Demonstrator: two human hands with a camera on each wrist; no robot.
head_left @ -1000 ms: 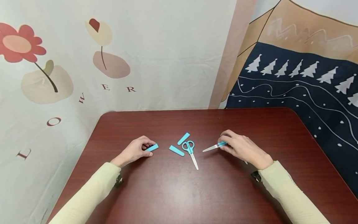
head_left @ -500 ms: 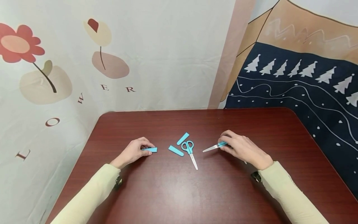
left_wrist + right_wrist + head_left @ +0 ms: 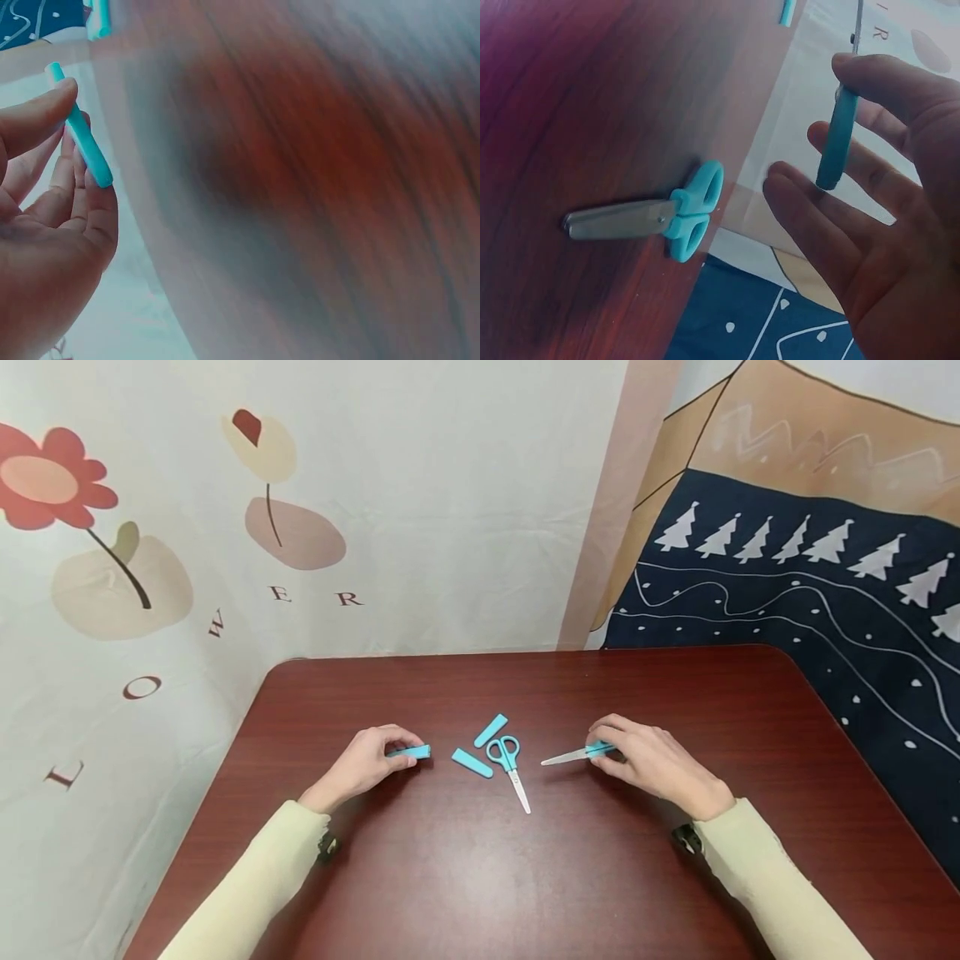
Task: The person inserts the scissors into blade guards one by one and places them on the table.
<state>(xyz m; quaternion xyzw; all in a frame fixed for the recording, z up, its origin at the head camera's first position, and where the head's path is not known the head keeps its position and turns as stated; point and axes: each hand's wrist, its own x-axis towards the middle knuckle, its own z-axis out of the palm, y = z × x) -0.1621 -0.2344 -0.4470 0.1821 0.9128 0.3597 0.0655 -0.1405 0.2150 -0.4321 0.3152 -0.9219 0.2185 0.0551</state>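
My left hand (image 3: 366, 763) pinches a teal scissors blade cover (image 3: 414, 752) between thumb and fingers, its end pointing right. The left wrist view shows this slim blade cover (image 3: 91, 154) held clear of the table. In my right hand (image 3: 654, 763) is a pair of scissors (image 3: 564, 757), gripped at its teal handles with the closed blades pointing left. The handles (image 3: 838, 142) appear edge-on in the right wrist view. Another pair of scissors (image 3: 512, 766) lies between the hands, beside two teal blade covers (image 3: 472, 763) (image 3: 491, 731).
On the table below the right hand lies a pair of scissors (image 3: 641, 219), which the hand seems to hide in the head view. The dark red wooden table (image 3: 420, 877) meets a printed cloth (image 3: 450, 527) at its back edge.
My left hand has turned the blade cover, moving slightly right and lifting it a little. The right hand stays nearly in place, its scissors shifting slightly. The things between the hands have not moved.
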